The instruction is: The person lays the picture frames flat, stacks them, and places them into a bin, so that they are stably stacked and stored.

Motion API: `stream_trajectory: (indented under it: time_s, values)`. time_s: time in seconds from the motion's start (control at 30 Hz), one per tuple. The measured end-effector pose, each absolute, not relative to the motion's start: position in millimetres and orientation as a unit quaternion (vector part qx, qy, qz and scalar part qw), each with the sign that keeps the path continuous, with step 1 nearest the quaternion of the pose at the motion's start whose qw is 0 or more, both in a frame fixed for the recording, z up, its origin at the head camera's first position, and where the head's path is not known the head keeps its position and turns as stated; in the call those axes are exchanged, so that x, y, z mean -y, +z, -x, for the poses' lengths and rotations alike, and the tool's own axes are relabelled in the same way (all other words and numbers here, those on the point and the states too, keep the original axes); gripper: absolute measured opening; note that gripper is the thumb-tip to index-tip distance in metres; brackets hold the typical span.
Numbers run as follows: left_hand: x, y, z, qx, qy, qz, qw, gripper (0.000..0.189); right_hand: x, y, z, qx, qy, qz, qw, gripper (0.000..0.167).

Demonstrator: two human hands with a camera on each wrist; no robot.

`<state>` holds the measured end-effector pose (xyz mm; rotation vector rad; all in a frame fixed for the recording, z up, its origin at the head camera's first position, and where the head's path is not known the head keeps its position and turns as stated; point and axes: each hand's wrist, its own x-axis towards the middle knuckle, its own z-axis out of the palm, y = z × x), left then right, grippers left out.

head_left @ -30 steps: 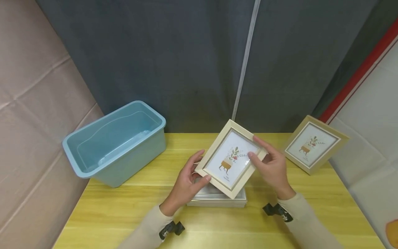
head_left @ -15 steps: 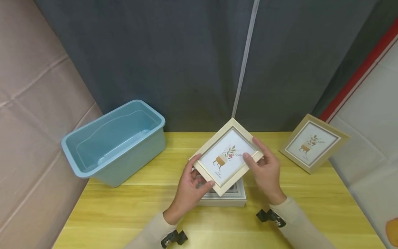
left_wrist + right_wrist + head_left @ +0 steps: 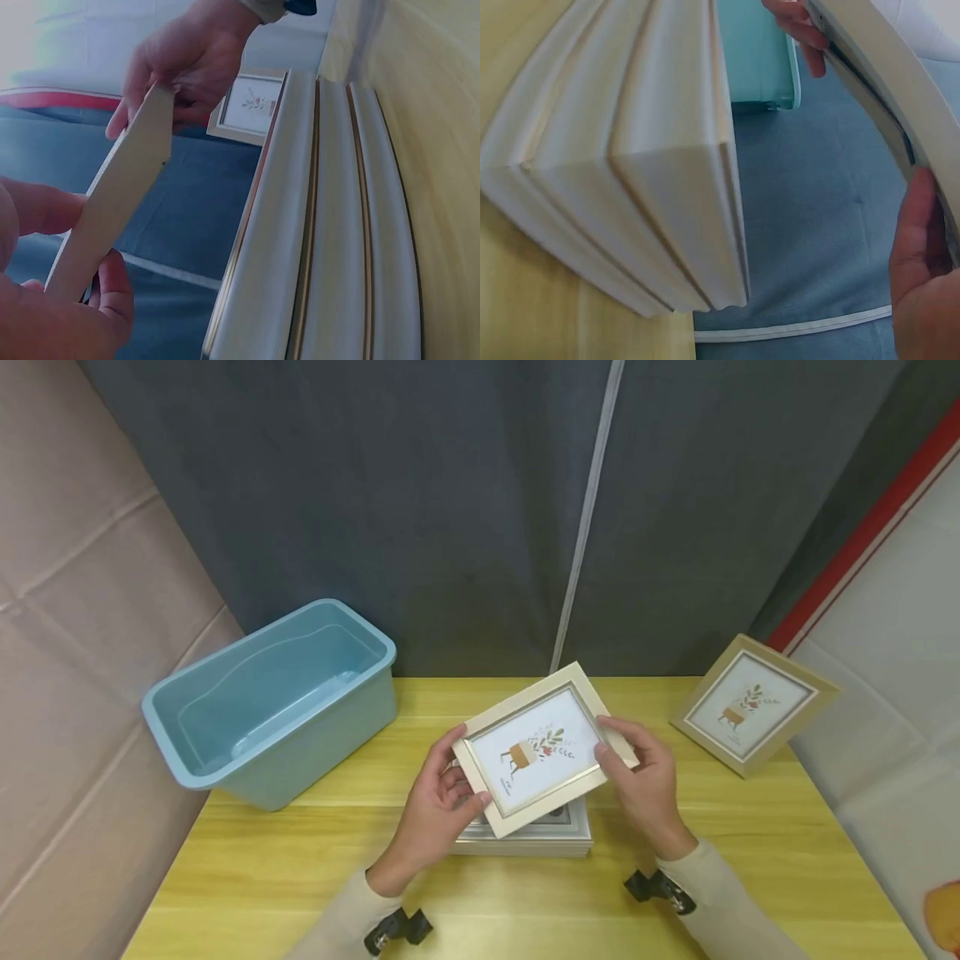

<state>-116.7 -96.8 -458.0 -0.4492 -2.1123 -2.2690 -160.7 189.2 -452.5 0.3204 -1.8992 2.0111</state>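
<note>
A cream picture frame (image 3: 536,752) with a plant-pot print is held tilted in the air, its picture facing up. My left hand (image 3: 432,814) grips its left end, thumb on the front face and fingers behind. At the opposite end my right hand (image 3: 647,785) pinches the border the same way. Beneath it lies a stack of silvery-white frames (image 3: 525,845), partly covered by the held one. The left wrist view shows the held frame (image 3: 112,195) edge-on beside the stack (image 3: 322,225). Its back, with a dark gap, faces the right wrist camera.
A blue plastic bin (image 3: 277,706) stands at the left of the wooden table (image 3: 517,910). On the right, a tan picture frame (image 3: 757,706) with the same print stands leaning back. A dark grey curtain (image 3: 375,510) hangs behind the table.
The held frame has turned clockwise, from a steep upright slant to a more sideways one. Both hands have kept hold of it; the left hand has shifted slightly left.
</note>
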Motion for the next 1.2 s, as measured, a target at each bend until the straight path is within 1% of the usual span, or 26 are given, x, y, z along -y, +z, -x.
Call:
stream_trajectory:
  time_s: [0.13,0.23,0.43,0.53,0.67,0.83,0.97,1.07,1.2]
  values:
    - [105,-454,117,0.687,-0.715,0.131,0.009,0.090,-192,-459,158,0.684,0.699,-0.147,0.148,0.038]
    - [107,-453,117,0.692,-0.711,0.124,0.007,0.089,-196,-463,157,0.687,0.696,-0.174,0.115,0.040]
    - [108,-458,122,0.705,-0.704,0.092,0.010,0.085,-204,-470,154,0.692,0.688,-0.204,0.081,0.045]
    - [110,-460,124,0.711,-0.700,0.062,0.022,0.080,-207,-472,154,0.712,0.670,-0.202,0.052,0.050]
    - [113,-463,128,0.711,-0.702,0.043,0.029,0.073,-211,-476,154,0.761,0.619,-0.191,0.030,0.053]
    - [117,-467,129,0.716,-0.697,0.032,0.017,0.069,-212,-484,154,0.770,0.606,-0.201,0.000,0.054]
    - [119,-472,129,0.739,-0.673,0.021,0.005,0.068,-213,-489,153,0.763,0.614,-0.201,-0.034,0.063]
    - [120,-474,129,0.759,-0.651,0.013,-0.002,0.066,-214,-490,151,0.773,0.604,-0.189,-0.039,0.066]
    - [121,-478,129,0.773,-0.634,0.003,-0.013,0.065,-216,-492,150,0.795,0.579,-0.180,-0.037,0.062]
